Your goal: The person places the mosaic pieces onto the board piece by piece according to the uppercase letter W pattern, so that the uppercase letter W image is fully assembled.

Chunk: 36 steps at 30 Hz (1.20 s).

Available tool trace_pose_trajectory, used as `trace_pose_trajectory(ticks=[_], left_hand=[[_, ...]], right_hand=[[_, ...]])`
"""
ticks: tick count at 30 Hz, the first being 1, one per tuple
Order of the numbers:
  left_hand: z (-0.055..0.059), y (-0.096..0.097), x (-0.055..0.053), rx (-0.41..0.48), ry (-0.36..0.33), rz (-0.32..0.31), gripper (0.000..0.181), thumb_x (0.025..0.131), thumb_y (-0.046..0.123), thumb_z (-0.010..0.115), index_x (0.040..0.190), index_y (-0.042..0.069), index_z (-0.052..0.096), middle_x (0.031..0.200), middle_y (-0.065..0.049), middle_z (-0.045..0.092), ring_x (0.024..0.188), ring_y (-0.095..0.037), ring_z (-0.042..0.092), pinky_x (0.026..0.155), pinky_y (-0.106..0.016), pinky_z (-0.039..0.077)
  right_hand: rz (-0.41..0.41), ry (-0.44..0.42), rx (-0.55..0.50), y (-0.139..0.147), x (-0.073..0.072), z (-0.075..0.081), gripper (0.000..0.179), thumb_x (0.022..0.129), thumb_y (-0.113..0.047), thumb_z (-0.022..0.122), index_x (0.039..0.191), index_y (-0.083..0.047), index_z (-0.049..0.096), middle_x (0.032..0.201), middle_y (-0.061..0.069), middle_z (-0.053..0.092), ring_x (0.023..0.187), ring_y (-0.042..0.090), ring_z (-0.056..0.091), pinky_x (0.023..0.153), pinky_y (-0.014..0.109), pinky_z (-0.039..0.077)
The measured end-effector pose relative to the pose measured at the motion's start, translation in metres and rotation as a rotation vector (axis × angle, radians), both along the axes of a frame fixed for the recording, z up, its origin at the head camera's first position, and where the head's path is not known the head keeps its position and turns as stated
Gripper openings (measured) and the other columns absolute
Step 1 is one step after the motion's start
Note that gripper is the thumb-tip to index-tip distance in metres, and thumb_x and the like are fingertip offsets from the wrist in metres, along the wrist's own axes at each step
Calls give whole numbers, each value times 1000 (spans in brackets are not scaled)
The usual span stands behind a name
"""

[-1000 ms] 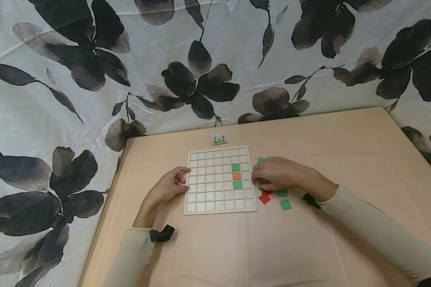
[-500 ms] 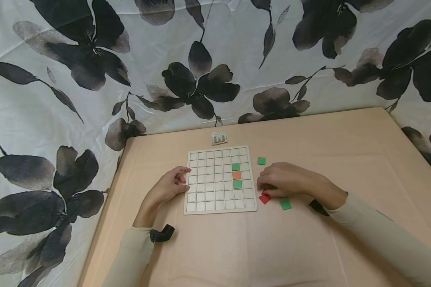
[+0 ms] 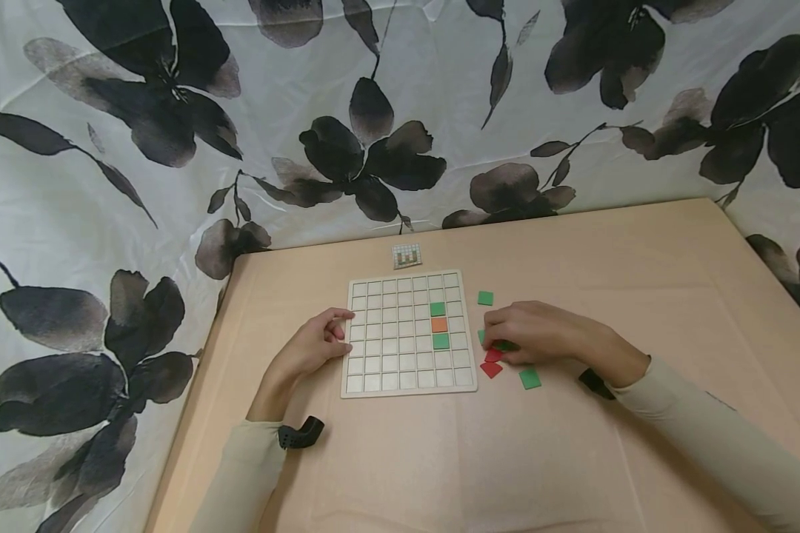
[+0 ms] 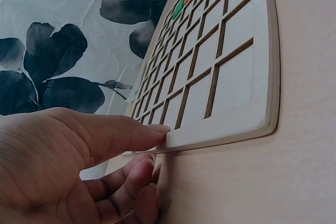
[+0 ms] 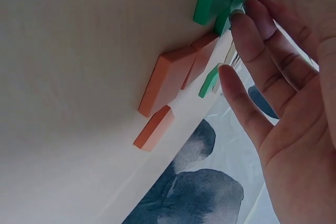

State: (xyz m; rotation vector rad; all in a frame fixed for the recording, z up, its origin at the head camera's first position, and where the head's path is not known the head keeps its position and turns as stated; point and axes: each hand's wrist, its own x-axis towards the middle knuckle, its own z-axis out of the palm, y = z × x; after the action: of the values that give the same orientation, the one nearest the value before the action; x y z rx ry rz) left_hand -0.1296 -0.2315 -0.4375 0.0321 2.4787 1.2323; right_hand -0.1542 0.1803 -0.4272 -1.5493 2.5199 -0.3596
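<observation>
My left hand [image 3: 316, 340] rests at the left edge of a white grid board [image 3: 387, 340]. In the left wrist view the thumb lies on the board's rim [image 4: 226, 132], with the other fingers loosely bent beside it. Two green tiles and an orange tile [image 3: 438, 325] sit in one column of the board. My right hand [image 3: 540, 329] is among loose tiles at the board's right, its fingers bent at a green tile [image 3: 505, 345] and a red tile [image 3: 493, 355]. Orange tiles [image 5: 168, 80] lie under this hand, hidden from the head view. Whether the fingertips pinch a tile is hidden.
A small pattern card [image 3: 407, 256] lies behind the board. Another red tile [image 3: 491, 369], a green tile [image 3: 530, 379] near my right hand and a green tile [image 3: 485, 298] farther back lie on the wooden table [image 3: 400, 459]. A floral cloth [image 3: 273, 96] hangs behind.
My right hand has shifted right, away from the board, uncovering the far green tile and more of the red tile. My left hand and the board stay in place.
</observation>
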Motion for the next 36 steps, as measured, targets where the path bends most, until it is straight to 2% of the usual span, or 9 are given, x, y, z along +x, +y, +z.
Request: trace_pose_trajectory(ticks=[7,17,21,28,36], left_hand=[[0,0,-1,-1,4,-2,58,86,-4,75,139,8,55,96,-11,52,78,-21,48,61,-25,41],[0,0,-1,-8,4,0,59,86,-3,75,140,8,55,96,-10,52,78,-21,48,61,-25,41],[-1,0,-1,-9,1,-2,59,86,-3,75,140,8,55,96,-11,52,78,-21,47,61,-25,40],[-2,-3,-1,-15,10,-16,58,86,-2,76,140,8,55,96,-10,52,79,-21,48,62,-25,40],[-2,-4,0,-11,17,-22,59,86,-3,76,140,8,55,96,-10,52,78,-21,47,61,-25,40]], right_hand=[[-30,-29,25,0,-2,3,18,82,-26,85,96,-22,74,90,-7,59,74,6,49,69,24,48],[-74,-11,51,1,-3,0,18,81,-30,86,90,-23,73,85,-7,56,74,7,48,69,26,46],[-63,-32,42,1,-3,3,21,81,-32,87,95,-24,74,89,-8,59,77,7,50,73,27,48],[-1,-94,41,-3,-4,7,25,83,-24,86,106,-26,77,92,-10,61,77,6,51,73,26,47],[-9,-157,68,-5,-3,7,30,82,-24,86,111,-28,78,91,-12,61,78,6,52,74,26,47]])
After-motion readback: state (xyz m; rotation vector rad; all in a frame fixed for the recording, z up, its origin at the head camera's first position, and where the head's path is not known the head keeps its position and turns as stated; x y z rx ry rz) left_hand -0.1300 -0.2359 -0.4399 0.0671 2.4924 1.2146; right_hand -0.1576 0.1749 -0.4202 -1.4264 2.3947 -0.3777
